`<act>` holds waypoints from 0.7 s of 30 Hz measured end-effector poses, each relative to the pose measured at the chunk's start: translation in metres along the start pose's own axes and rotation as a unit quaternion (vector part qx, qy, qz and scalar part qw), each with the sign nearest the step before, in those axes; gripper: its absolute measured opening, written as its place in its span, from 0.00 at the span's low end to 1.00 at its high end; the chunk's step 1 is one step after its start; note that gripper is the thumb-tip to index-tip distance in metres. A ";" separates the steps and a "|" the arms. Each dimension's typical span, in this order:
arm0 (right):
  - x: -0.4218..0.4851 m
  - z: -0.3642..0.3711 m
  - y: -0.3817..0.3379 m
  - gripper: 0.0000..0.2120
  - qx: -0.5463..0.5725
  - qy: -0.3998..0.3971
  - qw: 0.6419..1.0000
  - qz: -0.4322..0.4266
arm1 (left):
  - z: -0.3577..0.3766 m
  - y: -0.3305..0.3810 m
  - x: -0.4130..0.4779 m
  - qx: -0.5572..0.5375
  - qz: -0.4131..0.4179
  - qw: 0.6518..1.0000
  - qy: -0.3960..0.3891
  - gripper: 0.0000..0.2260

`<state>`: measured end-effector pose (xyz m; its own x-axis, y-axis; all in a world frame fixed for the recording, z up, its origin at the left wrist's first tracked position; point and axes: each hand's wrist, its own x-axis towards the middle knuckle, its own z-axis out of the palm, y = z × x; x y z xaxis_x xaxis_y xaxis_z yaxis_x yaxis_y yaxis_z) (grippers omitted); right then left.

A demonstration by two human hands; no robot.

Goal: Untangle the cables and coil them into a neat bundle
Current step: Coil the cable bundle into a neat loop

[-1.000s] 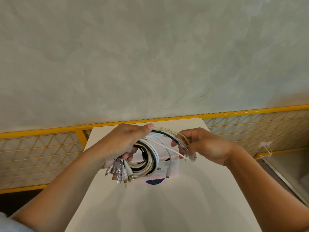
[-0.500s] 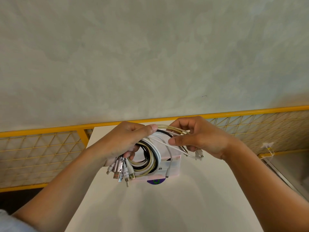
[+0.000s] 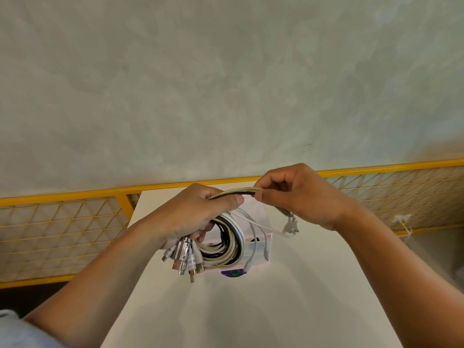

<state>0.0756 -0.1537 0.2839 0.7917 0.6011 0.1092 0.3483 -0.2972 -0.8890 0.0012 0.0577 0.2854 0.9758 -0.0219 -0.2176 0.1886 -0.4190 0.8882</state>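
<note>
Just below the middle of the frame, both hands hold the cables [image 3: 234, 243] above a white table [image 3: 226, 312]. The left hand [image 3: 190, 214] is clenched around the coil of white, cream and black loops, its thumb pressing on top of the strands, and a cluster of metal and white plugs [image 3: 184, 258] sticks out beneath its fingers toward the lower left. The right hand [image 3: 298, 197], slightly higher and to the right, pinches the top strands [image 3: 242, 191] between thumb and curled fingers, just beside the left thumb. Two small loose connector ends [image 3: 291, 226] hang under the right palm, and thin white leads droop from the coil toward the lower right. Behind the coil a pale pink box [image 3: 256, 214] sits on the table, a purple sticker [image 3: 232, 273] on its near face. A yellow mesh railing [image 3: 62, 222] crosses the frame behind the table, with a mottled grey wall [image 3: 226, 84] filling the upper half. A pale blue sleeve [image 3: 20, 332] shows in the lower left corner
</note>
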 end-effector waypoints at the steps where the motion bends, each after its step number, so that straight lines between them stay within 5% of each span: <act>1: 0.000 -0.001 -0.001 0.02 -0.006 -0.012 1.000 0.000 | 0.000 0.000 0.000 -0.006 -0.002 1.000 -0.003 0.23; 7: 0.002 0.000 0.000 0.07 -0.099 -0.034 0.995 -0.005 | 0.002 0.007 -0.003 -0.037 0.011 0.999 -0.011 0.16; 11: 0.001 0.004 0.003 0.11 -0.168 -0.062 0.984 -0.001 | 0.004 0.006 0.000 -0.065 0.031 0.997 0.005 0.21; 17: -0.004 0.007 0.005 0.04 -0.063 -0.096 0.993 0.011 | 0.005 0.007 0.001 -0.096 0.044 0.994 0.025 0.14; 21: -0.004 0.010 0.002 0.11 -0.026 -0.114 0.993 -0.007 | 0.003 0.010 0.001 -0.110 0.048 0.993 0.016 0.18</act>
<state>0.0679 -0.1497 0.2777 0.6544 0.7560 0.0130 0.3895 -0.3224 -0.8628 0.0035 0.0505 0.2925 0.9928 -0.0217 -0.1175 0.1104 -0.2081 0.9719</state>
